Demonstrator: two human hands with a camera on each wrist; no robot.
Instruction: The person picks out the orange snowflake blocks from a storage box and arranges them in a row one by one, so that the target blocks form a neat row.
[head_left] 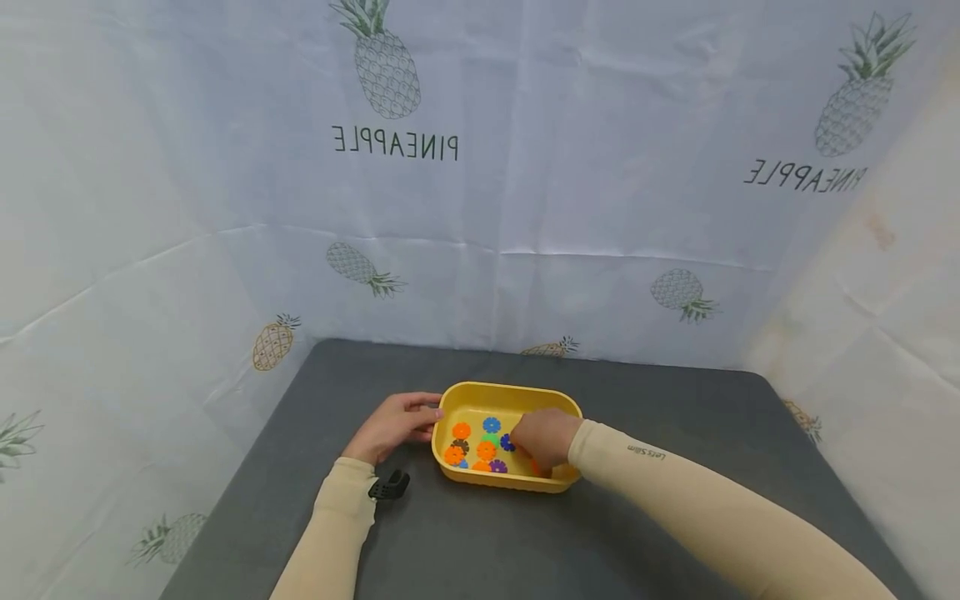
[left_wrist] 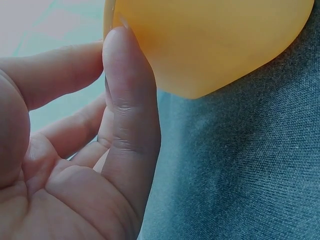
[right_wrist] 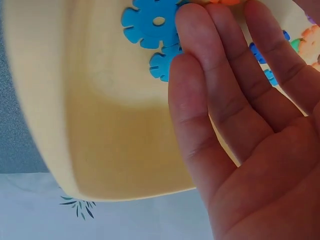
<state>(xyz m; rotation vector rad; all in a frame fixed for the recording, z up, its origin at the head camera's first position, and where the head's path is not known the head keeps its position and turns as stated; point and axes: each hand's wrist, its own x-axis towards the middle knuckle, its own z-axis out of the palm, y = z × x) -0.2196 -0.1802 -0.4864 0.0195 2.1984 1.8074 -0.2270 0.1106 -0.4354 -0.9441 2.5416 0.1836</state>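
Note:
A yellow plastic bin (head_left: 510, 481) sits on the dark table with colourful notched discs inside. My left hand (head_left: 397, 425) is at its left end. In the left wrist view the thumb (left_wrist: 131, 90) lies against the bin's wall (left_wrist: 210, 45), and the index fingertip meets the rim, pinching it. My right hand (head_left: 546, 435) reaches into the bin's right side. Its fingers are extended in the right wrist view, tips beside two blue discs (right_wrist: 145, 27) and partly covering them. An orange disc (head_left: 536, 467) shows at the hand's lower edge. The right thumb is mostly out of view.
Several orange discs (head_left: 487, 451), a blue disc (head_left: 491, 425) and a purple disc (head_left: 498, 467) lie in the bin's left half. The grey tabletop (head_left: 480, 542) surrounds it. A white pineapple-print cloth (head_left: 585, 167) hangs behind and at both sides.

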